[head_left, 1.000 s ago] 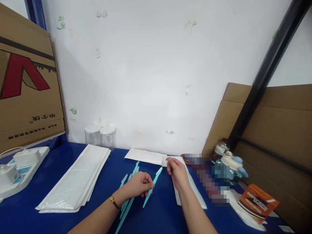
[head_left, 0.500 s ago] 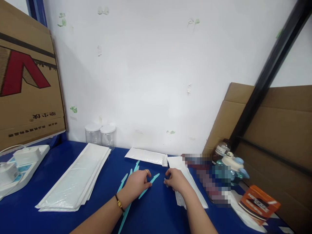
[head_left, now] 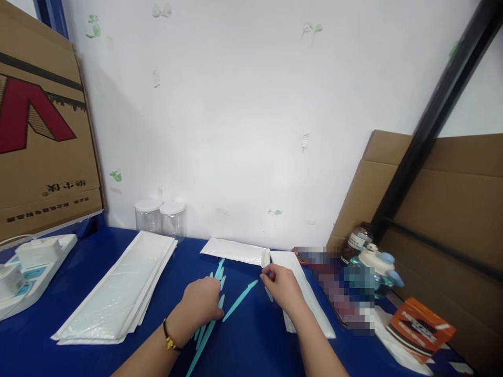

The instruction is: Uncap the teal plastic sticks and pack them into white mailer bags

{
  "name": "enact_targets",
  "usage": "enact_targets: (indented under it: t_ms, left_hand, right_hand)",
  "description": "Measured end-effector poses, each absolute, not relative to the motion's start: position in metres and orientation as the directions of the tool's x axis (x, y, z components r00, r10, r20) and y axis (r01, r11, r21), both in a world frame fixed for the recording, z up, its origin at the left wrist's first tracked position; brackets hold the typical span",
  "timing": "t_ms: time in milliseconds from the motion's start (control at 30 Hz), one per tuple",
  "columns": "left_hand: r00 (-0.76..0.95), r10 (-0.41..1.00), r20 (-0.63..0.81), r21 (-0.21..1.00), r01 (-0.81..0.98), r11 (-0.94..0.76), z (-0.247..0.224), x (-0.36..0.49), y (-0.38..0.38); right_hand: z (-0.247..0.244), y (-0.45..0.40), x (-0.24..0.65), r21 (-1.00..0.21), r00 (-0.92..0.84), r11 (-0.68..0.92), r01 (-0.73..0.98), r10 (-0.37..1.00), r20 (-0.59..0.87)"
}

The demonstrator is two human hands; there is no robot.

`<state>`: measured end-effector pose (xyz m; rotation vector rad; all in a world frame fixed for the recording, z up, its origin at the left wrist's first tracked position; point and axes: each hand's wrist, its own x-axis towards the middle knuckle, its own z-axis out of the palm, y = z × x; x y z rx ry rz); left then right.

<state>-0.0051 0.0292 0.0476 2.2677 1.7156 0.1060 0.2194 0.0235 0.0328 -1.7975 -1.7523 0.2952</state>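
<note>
Curling my left hand [head_left: 202,299] over eyebrow razors [head_left: 203,343], right hand [head_left: 283,287] pinched, holds unclear, tabletop [head_left: 245,348] room around one razor [head_left: 239,302], two jars [head_left: 172,222].

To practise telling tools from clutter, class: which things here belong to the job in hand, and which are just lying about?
Likely in the job:
teal sticks, at the left hand
small clear piece, by the right hand
white packets nearby

Apparently just lying about:
lidded jars
power strip
orange box
brown bottle
teal jug
cardboard
</note>
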Motion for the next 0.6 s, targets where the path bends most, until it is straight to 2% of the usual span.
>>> enact_targets:
  t_ms: [167,300,367,433,533,600]
  left_hand:
    - [0.284,0.953,-0.107,0.275,0.929,-0.246,0.048,0.001,0.027]
    - [0.308,0.95,-0.048,0.306,0.91,-0.279,0.043,-0.004,0.031]
    - [0.345,0.938,-0.038,0.387,0.87,-0.305,0.041,-0.008,0.034]
    - [0.405,0.913,-0.055,0.514,0.795,-0.322,0.041,-0.009,0.038]
    - [0.496,0.867,-0.05,0.696,0.64,-0.326,0.043,-0.006,0.041]
    - [0.518,0.855,-0.021,0.762,0.562,-0.321,0.044,-0.002,0.04]
  right_hand:
    - [0.031,0.022,0.213,-0.671,0.064,0.111,0.733,0.971,0.231]
    - [0.019,0.021,0.194,-0.889,-0.031,0.108,0.444,0.994,0.106]
    - [0.014,0.02,0.181,-0.974,-0.077,0.045,0.222,0.997,0.028]
    - [0.012,0.018,0.17,-0.999,-0.103,-0.01,0.049,0.995,-0.015]
    - [0.014,0.016,0.162,-0.997,-0.091,-0.027,-0.074,0.996,-0.02]
    - [0.015,0.017,0.162,-0.99,-0.055,-0.017,-0.138,0.998,-0.009]
